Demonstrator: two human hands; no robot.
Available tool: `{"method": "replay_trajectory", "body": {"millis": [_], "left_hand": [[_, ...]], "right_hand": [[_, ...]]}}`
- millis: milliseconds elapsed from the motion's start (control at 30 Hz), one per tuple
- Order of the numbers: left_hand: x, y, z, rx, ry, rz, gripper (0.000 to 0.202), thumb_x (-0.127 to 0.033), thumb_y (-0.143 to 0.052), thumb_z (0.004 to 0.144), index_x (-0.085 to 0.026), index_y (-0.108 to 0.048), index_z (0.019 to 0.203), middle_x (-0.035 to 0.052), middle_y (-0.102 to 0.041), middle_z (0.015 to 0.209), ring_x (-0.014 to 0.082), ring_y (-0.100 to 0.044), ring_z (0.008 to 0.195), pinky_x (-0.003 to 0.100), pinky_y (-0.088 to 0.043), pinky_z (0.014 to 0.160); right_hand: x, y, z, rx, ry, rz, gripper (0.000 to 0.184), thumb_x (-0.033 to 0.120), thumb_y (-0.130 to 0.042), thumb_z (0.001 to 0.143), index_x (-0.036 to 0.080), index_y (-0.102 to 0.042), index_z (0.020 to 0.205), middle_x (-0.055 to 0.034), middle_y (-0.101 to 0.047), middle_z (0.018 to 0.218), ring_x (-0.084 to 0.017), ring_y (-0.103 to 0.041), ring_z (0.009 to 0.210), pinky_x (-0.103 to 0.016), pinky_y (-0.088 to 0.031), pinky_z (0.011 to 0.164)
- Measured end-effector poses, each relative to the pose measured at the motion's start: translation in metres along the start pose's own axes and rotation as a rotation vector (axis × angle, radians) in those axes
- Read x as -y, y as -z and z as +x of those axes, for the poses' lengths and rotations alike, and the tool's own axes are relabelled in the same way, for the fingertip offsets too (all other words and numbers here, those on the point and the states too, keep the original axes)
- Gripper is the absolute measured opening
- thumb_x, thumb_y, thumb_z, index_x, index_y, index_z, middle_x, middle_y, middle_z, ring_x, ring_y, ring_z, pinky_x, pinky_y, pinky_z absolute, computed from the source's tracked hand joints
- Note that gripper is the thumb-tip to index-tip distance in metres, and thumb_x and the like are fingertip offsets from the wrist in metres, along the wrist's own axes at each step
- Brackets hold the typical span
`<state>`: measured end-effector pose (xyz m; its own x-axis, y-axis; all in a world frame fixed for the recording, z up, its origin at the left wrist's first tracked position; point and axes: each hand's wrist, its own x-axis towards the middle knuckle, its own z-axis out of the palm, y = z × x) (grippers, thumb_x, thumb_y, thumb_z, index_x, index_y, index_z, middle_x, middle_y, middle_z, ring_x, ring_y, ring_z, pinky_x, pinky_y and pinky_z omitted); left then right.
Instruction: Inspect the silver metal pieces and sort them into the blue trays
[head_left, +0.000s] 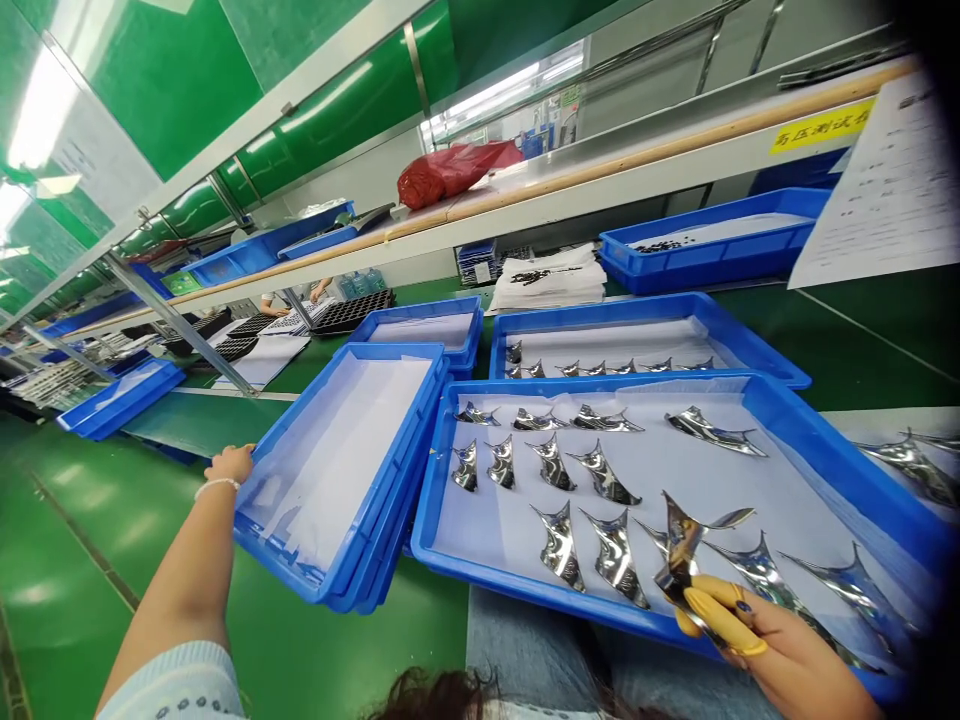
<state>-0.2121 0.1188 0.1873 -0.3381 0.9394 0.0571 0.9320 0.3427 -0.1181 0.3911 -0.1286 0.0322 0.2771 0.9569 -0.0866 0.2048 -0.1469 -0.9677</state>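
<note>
The right hand (787, 650) pinches a curved, mirror-bright metal piece (679, 550) between yellow-capped fingers (712, 618) above a blue tray (427, 510). The left hand (231, 463) touches the rim of stacked blue trays (390, 480), its grip unclear.

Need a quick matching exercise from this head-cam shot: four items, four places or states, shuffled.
Items:
1. left hand
2. right hand
3. red plastic bag
4. yellow label

Places or states:
A. holding a mirror-bright curved metal piece, with yellow finger cots on
B. on the front of the long shelf
C. at the corner of a stack of blue trays
D. lying on top of the long shelf

Pairs: 1-C, 2-A, 3-D, 4-B
</note>
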Motion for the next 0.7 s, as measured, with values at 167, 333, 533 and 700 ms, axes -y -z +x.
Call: {"method": "replay_trajectory", "body": {"millis": [167,333,533,700], "left_hand": [[-0.101,0.03,-0.058,0.003,-0.327,-0.144,0.054,-0.03,-0.053,0.097,-0.016,-0.044,0.148,0.0208,-0.054,0.143,0.0349,-0.057,0.127,0.053,-0.047,0.104],[-0.183,0.028,-0.179,0.123,-1.075,-0.493,0.06,-0.045,-0.063,0.093,-0.025,-0.045,0.146,0.0078,-0.067,0.124,0.0184,-0.066,0.099,0.031,-0.052,0.092],[-0.193,0.004,-0.236,-0.248,-1.192,-0.297,0.031,-0.04,-0.047,0.102,-0.021,-0.072,0.103,0.0059,-0.069,0.081,0.0205,-0.064,0.081,0.034,-0.045,0.076],[-0.164,0.013,-0.187,-0.174,-0.81,-0.236,0.023,-0.042,-0.06,0.096,-0.028,-0.077,0.102,0.0049,-0.075,0.093,0.021,-0.065,0.095,0.036,-0.041,0.089]], "right_hand": [[0.039,-0.023,0.021,0.339,0.062,-0.334,0.019,0.038,-0.054,0.074,0.023,-0.06,0.065,-0.0048,-0.067,0.066,-0.023,-0.058,0.066,-0.031,-0.041,0.062],[0.1,-0.082,0.024,0.633,0.202,-0.667,0.027,0.029,-0.049,0.083,0.022,-0.038,0.059,0.0008,-0.048,0.056,-0.015,-0.041,0.055,-0.03,-0.024,0.056],[0.124,-0.103,0.022,0.695,0.239,-0.716,0.026,0.027,-0.051,0.082,0.021,-0.042,0.059,0.001,-0.049,0.055,-0.015,-0.041,0.055,-0.03,-0.025,0.055],[0.107,-0.082,0.033,0.636,0.235,-0.399,0.037,0.046,-0.047,0.085,0.02,-0.071,0.093,-0.0054,-0.07,0.072,-0.023,-0.063,0.068,-0.031,-0.047,0.064]]}}
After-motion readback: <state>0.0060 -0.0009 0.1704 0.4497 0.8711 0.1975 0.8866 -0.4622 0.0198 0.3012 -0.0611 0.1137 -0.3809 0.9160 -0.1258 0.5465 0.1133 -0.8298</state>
